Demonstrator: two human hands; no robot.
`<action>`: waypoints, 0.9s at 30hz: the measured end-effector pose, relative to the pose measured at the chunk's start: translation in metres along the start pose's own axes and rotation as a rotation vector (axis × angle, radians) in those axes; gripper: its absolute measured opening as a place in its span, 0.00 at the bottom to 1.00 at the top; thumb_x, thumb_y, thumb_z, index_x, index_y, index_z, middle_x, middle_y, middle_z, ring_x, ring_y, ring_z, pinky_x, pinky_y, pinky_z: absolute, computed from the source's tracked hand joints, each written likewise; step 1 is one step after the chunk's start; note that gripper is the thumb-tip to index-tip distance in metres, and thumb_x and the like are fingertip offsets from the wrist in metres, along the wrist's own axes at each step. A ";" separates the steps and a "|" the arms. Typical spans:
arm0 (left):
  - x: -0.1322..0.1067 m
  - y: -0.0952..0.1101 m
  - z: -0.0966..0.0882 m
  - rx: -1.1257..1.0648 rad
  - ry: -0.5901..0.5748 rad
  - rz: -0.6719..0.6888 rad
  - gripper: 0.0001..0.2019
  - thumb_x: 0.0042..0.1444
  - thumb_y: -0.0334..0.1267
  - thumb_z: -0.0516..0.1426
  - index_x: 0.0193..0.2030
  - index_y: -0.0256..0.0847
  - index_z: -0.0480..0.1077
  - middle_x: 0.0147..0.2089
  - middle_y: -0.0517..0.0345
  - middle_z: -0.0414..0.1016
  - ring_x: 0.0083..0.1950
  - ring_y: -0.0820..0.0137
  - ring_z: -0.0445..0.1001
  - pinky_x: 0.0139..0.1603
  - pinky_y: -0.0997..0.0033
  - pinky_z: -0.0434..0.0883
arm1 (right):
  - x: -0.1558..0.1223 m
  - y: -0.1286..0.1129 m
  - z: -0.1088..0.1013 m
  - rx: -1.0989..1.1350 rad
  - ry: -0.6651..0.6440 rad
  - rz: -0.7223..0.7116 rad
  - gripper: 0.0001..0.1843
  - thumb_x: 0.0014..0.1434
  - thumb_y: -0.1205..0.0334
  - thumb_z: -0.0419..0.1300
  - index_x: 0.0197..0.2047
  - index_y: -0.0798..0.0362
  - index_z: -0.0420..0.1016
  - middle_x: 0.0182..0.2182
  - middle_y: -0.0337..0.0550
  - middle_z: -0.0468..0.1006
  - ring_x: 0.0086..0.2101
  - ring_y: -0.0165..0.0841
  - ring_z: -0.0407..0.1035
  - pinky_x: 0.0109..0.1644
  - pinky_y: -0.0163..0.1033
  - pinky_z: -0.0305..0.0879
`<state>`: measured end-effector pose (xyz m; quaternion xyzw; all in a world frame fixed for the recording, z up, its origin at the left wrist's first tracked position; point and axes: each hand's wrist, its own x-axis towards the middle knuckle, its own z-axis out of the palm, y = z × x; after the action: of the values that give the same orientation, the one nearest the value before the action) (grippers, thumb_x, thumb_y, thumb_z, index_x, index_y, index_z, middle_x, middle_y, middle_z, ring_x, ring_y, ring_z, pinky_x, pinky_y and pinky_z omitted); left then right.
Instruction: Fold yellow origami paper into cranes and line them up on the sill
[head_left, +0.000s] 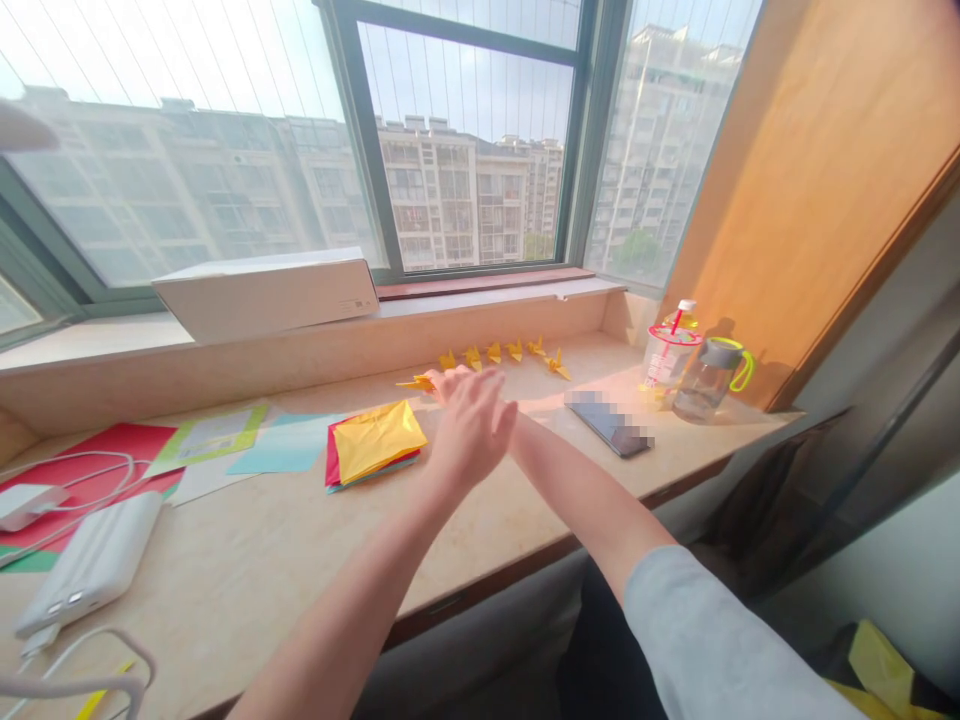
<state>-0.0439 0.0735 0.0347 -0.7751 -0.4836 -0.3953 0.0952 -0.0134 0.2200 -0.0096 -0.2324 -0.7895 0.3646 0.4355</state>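
My left hand (pixel 471 428) reaches out over the back part of the desk, its fingers apart and stretched forward. My right forearm (pixel 577 470) crosses in from the right and passes behind it, so my right hand is mostly hidden and its grip does not show. A folded yellow paper crane (pixel 415 383) touches the fingertips at the left side of the overlapping hands. Beyond them, several more yellow paper cranes (pixel 514 350) stand in a row along the back ledge. Just left of my left wrist lies a stack of yellow, red and blue paper (pixel 379 440).
A phone (pixel 611 422) lies right of my forearms. Behind it stand a lidded cup with a straw (pixel 667 358) and a water bottle (pixel 705 380). On the left are coloured sheets (pixel 289 443), a white power bank (pixel 94 560) and cables. A white box (pixel 270 298) rests on the sill.
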 end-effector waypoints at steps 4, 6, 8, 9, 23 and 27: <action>-0.028 0.104 -0.005 -0.257 -0.447 0.451 0.19 0.66 0.45 0.43 0.51 0.52 0.73 0.49 0.50 0.78 0.54 0.58 0.74 0.55 0.52 0.68 | -0.001 0.003 0.006 -0.460 -0.166 -0.062 0.09 0.63 0.71 0.54 0.35 0.59 0.75 0.28 0.46 0.80 0.40 0.34 0.74 0.58 0.44 0.59; -0.034 0.135 -0.001 -0.405 -0.531 0.760 0.20 0.67 0.49 0.40 0.49 0.62 0.73 0.46 0.54 0.80 0.51 0.65 0.76 0.48 0.62 0.70 | -0.002 0.002 0.006 -0.626 -0.228 -0.079 0.08 0.64 0.72 0.53 0.39 0.59 0.74 0.33 0.53 0.81 0.45 0.39 0.72 0.60 0.51 0.54; -0.027 0.135 0.007 -0.412 -0.548 0.814 0.21 0.65 0.54 0.43 0.42 0.54 0.75 0.38 0.51 0.80 0.43 0.66 0.79 0.44 0.65 0.70 | -0.003 0.000 0.004 -0.740 -0.254 -0.083 0.10 0.65 0.69 0.50 0.42 0.59 0.73 0.38 0.57 0.80 0.47 0.42 0.70 0.60 0.53 0.52; -0.019 0.123 0.011 -0.350 -0.558 0.768 0.21 0.64 0.55 0.46 0.37 0.48 0.75 0.34 0.51 0.80 0.38 0.65 0.78 0.43 0.65 0.71 | -0.004 -0.002 0.001 -0.782 -0.254 -0.080 0.11 0.66 0.69 0.49 0.45 0.59 0.72 0.40 0.58 0.80 0.48 0.43 0.69 0.59 0.54 0.51; -0.037 -0.102 -0.033 0.164 -0.107 -0.158 0.16 0.65 0.42 0.48 0.50 0.41 0.73 0.44 0.50 0.80 0.45 0.61 0.78 0.46 0.62 0.72 | -0.050 0.004 -0.036 -0.573 -0.057 0.160 0.19 0.65 0.51 0.54 0.51 0.56 0.72 0.40 0.50 0.81 0.40 0.37 0.75 0.43 0.39 0.68; -0.051 -0.118 -0.011 -0.085 -0.095 -0.329 0.20 0.63 0.47 0.51 0.56 0.39 0.70 0.36 0.53 0.79 0.34 0.66 0.78 0.38 0.66 0.74 | -0.067 0.007 -0.012 -0.378 -0.036 0.126 0.22 0.67 0.48 0.48 0.48 0.57 0.73 0.38 0.48 0.81 0.36 0.35 0.76 0.37 0.38 0.70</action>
<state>-0.1585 0.0939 -0.0219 -0.7065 -0.5909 -0.3885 -0.0264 0.0319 0.1830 -0.0456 -0.3526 -0.8355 0.2405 0.3461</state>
